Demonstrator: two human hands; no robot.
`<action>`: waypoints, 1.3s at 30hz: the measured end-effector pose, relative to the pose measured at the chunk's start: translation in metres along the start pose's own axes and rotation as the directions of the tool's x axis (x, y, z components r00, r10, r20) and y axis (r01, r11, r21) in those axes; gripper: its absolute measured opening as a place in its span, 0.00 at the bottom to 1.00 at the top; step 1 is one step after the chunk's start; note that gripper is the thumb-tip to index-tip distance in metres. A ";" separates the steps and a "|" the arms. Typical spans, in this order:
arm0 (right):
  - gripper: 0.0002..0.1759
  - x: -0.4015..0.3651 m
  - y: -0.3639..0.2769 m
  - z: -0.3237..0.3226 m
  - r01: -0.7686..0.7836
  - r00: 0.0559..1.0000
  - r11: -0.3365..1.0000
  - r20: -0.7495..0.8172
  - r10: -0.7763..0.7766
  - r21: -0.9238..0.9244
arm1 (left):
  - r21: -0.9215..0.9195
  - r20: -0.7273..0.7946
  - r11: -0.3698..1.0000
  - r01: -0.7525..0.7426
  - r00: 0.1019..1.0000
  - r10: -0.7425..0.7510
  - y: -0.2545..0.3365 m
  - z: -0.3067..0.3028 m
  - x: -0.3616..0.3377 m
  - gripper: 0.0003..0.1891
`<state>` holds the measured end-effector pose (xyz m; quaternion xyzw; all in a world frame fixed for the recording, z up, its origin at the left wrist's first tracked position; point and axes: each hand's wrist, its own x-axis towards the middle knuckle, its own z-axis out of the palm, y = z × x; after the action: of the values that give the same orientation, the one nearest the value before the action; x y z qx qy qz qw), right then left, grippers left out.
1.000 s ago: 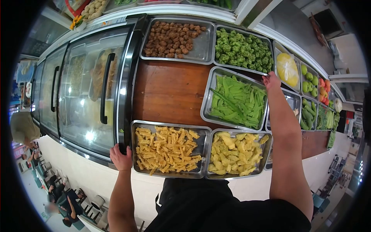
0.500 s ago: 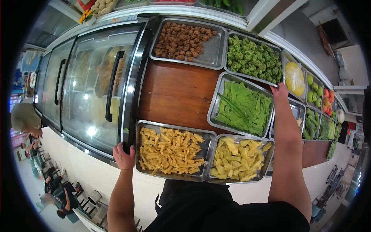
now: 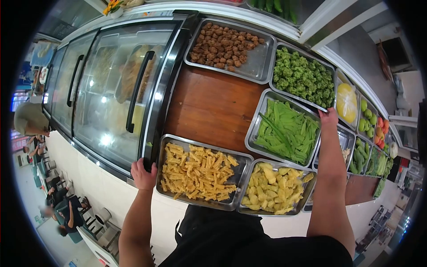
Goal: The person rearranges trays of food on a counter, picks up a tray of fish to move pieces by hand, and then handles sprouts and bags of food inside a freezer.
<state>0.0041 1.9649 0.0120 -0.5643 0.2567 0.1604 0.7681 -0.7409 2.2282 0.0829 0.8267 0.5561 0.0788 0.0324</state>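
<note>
My right hand (image 3: 328, 116) grips the near right corner of a metal tray (image 3: 307, 101) heaped with curly dark green vegetable pieces (image 3: 303, 74). Just below it lies a tray of flat green pea pods (image 3: 287, 129), close to my right wrist. At the lower left, my left hand (image 3: 143, 175) rests against the front corner of the black-framed glass display case (image 3: 153, 147), thumb apart from the fingers; nothing is seen in it. Beside that hand is a tray of yellow-brown fried strips (image 3: 195, 173). Next to this stands a tray of pale yellow chunks (image 3: 276, 187).
A tray of brown fried balls (image 3: 222, 46) sits at the back. Brown wooden counter (image 3: 209, 104) shows between the trays. To the right are a bagged yellow item (image 3: 347, 103), green fruits (image 3: 367, 118) and cucumbers (image 3: 359, 155). People sit at far left beyond the case.
My view has shifted and tilted slightly, so the trays appear turned. My right hand stays on the tray's corner and my left hand stays at the case's corner.
</note>
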 end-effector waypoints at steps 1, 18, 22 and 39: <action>0.19 0.001 -0.002 0.000 0.009 0.999 1.000 0.034 -0.009 -0.003 | 0.002 0.002 1.000 0.007 1.000 -0.007 0.000 0.001 0.000 0.25; 0.12 -0.016 0.008 -0.014 -0.119 0.989 0.990 0.098 0.112 0.078 | 0.004 -0.008 1.000 -0.018 1.000 0.018 0.001 0.000 0.001 0.26; 0.05 -0.029 0.012 -0.001 -0.078 0.994 0.996 0.086 0.073 0.053 | 0.012 -0.005 1.000 -0.004 1.000 0.004 0.001 -0.003 0.000 0.26; 0.08 -0.234 0.128 -0.002 -0.266 0.945 0.962 0.179 0.274 -0.069 | -0.091 -0.004 0.996 0.003 1.000 -0.004 0.000 -0.010 0.001 0.25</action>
<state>-0.2554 2.0127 0.0459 -0.5232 0.2547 0.3218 0.7469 -0.7423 2.2291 0.0926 0.8232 0.5535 0.1058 0.0691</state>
